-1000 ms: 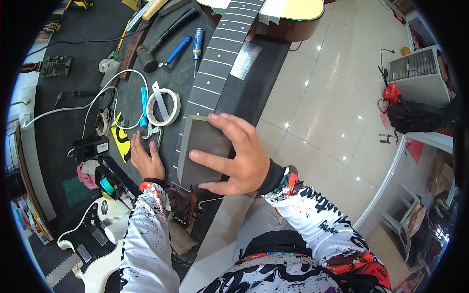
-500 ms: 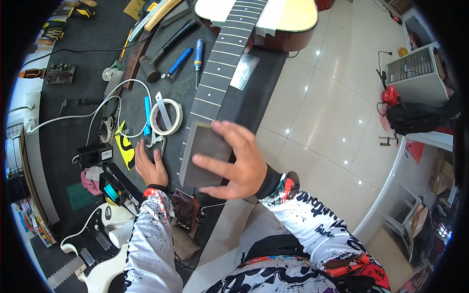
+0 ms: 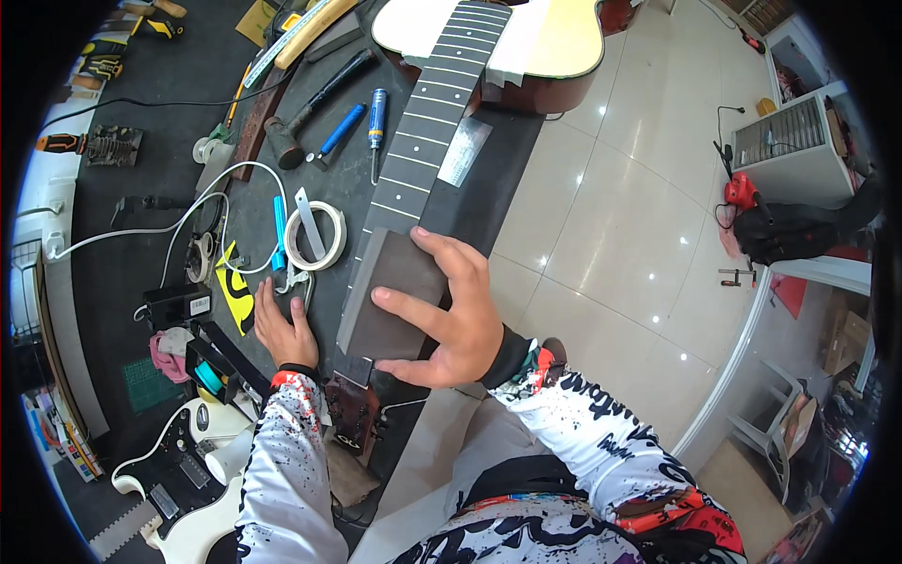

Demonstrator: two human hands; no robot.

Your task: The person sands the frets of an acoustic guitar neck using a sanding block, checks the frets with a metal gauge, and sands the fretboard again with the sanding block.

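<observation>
Near the headstock end of an acoustic guitar's fretboard [image 3: 416,148], my right hand [image 3: 451,315] grips a grey-brown rectangular sanding block [image 3: 399,282]. Its fingers spread across the top and along the far and near edges. The block covers the frets beneath it, and whether it touches them I cannot tell. Below it shows the dark red headstock [image 3: 355,409]. My left hand [image 3: 285,329] rests on the bench left of the neck, fingers stretched out and holding nothing. Just beyond it lie a roll of masking tape [image 3: 336,235], a short steel ruler [image 3: 310,224] and a white cable.
A hammer [image 3: 285,146], a blue-handled screwdriver [image 3: 378,122] and a blue pen-like tool [image 3: 340,130] lie left of the neck. Masking tape covers parts of the guitar body [image 3: 554,42] at the far end. A white electric guitar body [image 3: 202,512] sits at lower left. Tiled floor is on the right.
The whole view has shifted slightly. My right hand and the block stay at nearly the same place on the neck, the block a little differently tilted. My left hand remains on the bench.
</observation>
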